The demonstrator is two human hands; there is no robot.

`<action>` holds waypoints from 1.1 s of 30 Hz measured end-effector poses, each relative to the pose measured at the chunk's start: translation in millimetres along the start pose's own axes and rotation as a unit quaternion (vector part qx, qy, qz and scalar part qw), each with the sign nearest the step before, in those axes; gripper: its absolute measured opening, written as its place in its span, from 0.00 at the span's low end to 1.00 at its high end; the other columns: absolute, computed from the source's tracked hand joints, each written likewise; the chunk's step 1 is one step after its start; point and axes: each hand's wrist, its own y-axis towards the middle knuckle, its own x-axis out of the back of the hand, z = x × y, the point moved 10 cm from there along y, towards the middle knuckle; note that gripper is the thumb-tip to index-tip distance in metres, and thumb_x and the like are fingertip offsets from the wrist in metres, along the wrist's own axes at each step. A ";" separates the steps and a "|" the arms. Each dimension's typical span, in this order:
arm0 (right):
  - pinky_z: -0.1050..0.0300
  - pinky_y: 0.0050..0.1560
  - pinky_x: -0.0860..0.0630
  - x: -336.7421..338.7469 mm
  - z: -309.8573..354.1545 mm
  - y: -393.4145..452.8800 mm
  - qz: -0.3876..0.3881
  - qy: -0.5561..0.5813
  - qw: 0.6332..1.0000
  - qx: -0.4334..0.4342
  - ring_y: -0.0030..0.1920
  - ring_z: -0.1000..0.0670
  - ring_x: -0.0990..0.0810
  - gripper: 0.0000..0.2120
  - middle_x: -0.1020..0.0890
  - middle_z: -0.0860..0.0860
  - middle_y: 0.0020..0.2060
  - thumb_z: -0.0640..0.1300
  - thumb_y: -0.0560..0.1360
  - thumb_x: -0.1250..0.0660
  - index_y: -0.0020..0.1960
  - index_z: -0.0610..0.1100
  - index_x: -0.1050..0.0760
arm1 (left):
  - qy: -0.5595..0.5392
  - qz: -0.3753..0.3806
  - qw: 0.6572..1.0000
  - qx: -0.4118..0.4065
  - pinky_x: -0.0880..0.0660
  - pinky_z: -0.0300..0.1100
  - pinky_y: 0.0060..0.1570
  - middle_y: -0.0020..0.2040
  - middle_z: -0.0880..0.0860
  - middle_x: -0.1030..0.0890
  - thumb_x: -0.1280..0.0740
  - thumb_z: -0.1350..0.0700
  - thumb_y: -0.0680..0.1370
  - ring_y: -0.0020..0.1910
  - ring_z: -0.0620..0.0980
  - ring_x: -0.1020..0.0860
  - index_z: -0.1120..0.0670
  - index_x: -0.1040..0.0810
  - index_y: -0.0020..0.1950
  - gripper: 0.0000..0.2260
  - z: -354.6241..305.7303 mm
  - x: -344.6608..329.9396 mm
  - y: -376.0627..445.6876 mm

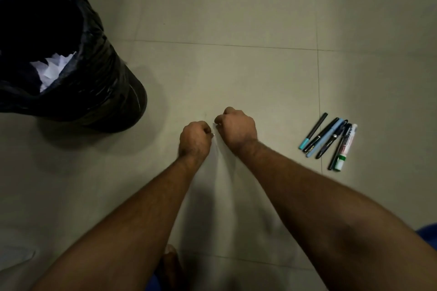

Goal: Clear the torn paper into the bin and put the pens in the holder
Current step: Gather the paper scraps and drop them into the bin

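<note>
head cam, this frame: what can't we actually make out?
- Sheet of paper (head view): pale against the floor tiles, motion-blurred; edges and any tear unclear.
- Left hand and right hand: fists closed at the sheet's top edge, fingertips curled under, so the grip is hidden.
- Bin: cut off by the left edge; dark liner hides all but some white scraps.
- Pens: overlapping, labels too small.
- Pen holder: not in view.

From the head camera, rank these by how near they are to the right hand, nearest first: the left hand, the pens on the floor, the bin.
1. left hand: just beside the right hand, on its left, both closed on a pale sheet of paper.
2. pens: lying in a cluster on the floor, off to the right.
3. bin: black-lined, far left, white paper scraps inside.
</note>
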 end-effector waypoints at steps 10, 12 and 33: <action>0.53 0.48 0.21 20.6 -15.9 -5.7 -0.047 0.289 0.945 -0.143 0.46 0.49 0.18 0.07 0.14 0.52 0.45 0.48 0.77 0.33 0.48 0.48 0.17 | -0.056 -0.040 0.997 -0.032 0.22 0.44 0.44 0.42 0.52 0.18 0.34 0.57 0.77 0.42 0.52 0.21 0.54 0.20 0.42 0.05 -5.9 37.8 -11.7; 0.55 0.48 0.21 51.1 1.1 -1.1 -0.094 0.354 0.922 -0.126 0.43 0.52 0.17 0.06 0.14 0.53 0.43 0.48 0.76 0.31 0.47 0.47 0.17 | -0.065 -0.095 0.991 -0.069 0.22 0.45 0.42 0.41 0.50 0.19 0.34 0.56 0.77 0.40 0.50 0.21 0.54 0.20 0.43 0.05 -20.8 76.1 -17.9; 0.57 0.38 0.33 182.3 291.2 69.6 -0.104 0.116 0.980 0.124 0.47 0.44 0.18 0.09 0.16 0.49 0.45 0.47 0.76 0.38 0.49 0.49 0.18 | -0.083 -0.291 0.951 0.063 0.21 0.48 0.48 0.47 0.53 0.15 0.33 0.55 0.73 0.48 0.56 0.18 0.52 0.17 0.47 0.07 97.5 359.0 -40.6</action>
